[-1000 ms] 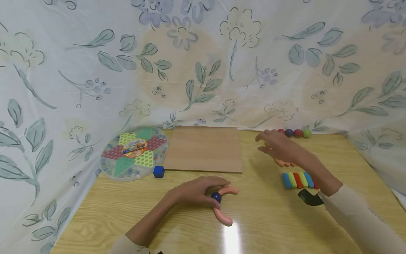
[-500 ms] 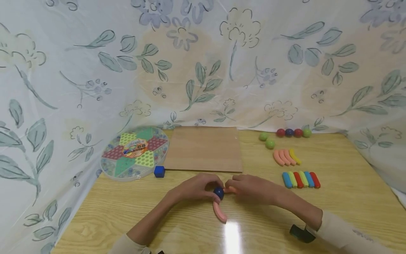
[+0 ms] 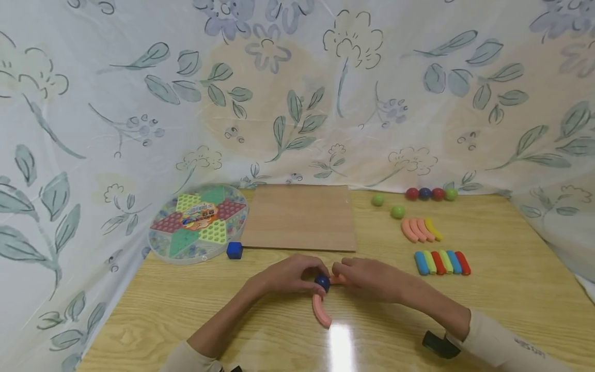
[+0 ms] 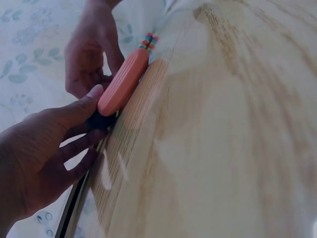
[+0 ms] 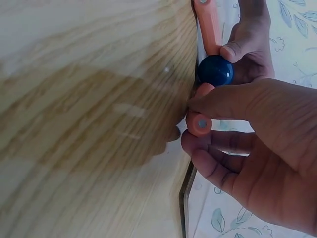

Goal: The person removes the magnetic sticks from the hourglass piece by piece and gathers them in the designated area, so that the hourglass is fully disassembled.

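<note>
At the middle of the table my left hand (image 3: 293,276) holds a dark blue ball (image 3: 322,282) between thumb and fingers. Pinched by my right hand (image 3: 372,279) is a pink curved stick (image 3: 338,280), mostly covered by the fingers in the head view. In the right wrist view this stick (image 5: 199,124) shows a round metal spot on its end face, and its other end lies right at the blue ball (image 5: 215,70). A second pink curved stick (image 3: 321,311) extends from the ball toward the table's near side; in the left wrist view that stick (image 4: 124,82) appears ridged.
Behind the hands lie a wooden board (image 3: 299,217), a blue cube (image 3: 234,250) and a round star-patterned game box (image 3: 199,223). To the right are green balls (image 3: 397,211), a row of balls (image 3: 425,194), curved sticks (image 3: 418,230) and short coloured sticks (image 3: 441,262).
My right hand came from the back right to the middle and took hold of the upper pink stick. One green ball rolled left. The ball in my left hand shifted slightly up and right.
</note>
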`<state>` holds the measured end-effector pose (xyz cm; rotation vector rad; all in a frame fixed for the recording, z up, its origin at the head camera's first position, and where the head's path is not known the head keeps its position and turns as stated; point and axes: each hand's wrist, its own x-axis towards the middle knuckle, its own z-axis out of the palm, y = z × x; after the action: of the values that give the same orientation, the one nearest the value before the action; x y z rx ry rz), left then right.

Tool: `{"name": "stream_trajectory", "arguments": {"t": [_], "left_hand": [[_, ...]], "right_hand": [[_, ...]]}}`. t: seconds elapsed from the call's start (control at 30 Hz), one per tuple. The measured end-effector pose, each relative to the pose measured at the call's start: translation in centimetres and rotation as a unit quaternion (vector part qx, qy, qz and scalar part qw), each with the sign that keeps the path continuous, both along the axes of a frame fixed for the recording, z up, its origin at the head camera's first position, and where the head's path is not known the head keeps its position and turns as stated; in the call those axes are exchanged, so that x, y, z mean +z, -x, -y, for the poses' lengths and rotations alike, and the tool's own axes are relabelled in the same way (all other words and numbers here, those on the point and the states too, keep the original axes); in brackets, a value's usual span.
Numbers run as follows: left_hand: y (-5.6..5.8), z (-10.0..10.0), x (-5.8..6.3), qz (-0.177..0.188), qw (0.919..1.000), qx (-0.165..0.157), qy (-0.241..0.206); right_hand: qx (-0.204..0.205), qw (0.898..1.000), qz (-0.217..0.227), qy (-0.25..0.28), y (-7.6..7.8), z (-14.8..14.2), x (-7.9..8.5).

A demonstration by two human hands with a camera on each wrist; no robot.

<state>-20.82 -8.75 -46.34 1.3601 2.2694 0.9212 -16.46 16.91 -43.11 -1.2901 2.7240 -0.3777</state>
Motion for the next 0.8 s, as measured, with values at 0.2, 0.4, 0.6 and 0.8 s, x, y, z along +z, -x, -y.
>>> {"name": "stream_trajectory", "arguments": {"t": [0.2,0.4,0.6,0.8], "left_hand": [[0.1,-0.1,0.0,0.003,1.0000,-0.007,-0.001],[0.1,0.0,0.1,0.013,0.9999,0.006,0.002],[0.1,0.1,0.0,0.031,0.9994,0.013,0.001],[0.0,0.1,0.1,0.026,0.9996,0.007,0.000]], "right_hand": [[0.000,1.000,0.004,-0.003,-0.1,-0.2,0.2],[-0.034,0.999,0.015,0.000,0.2,-0.9,0.7],[-0.056,0.997,0.049,0.029,0.7,-2.6,1.5],[-0.052,0.996,0.026,0.066,0.9,-5.3,3.1]]}}
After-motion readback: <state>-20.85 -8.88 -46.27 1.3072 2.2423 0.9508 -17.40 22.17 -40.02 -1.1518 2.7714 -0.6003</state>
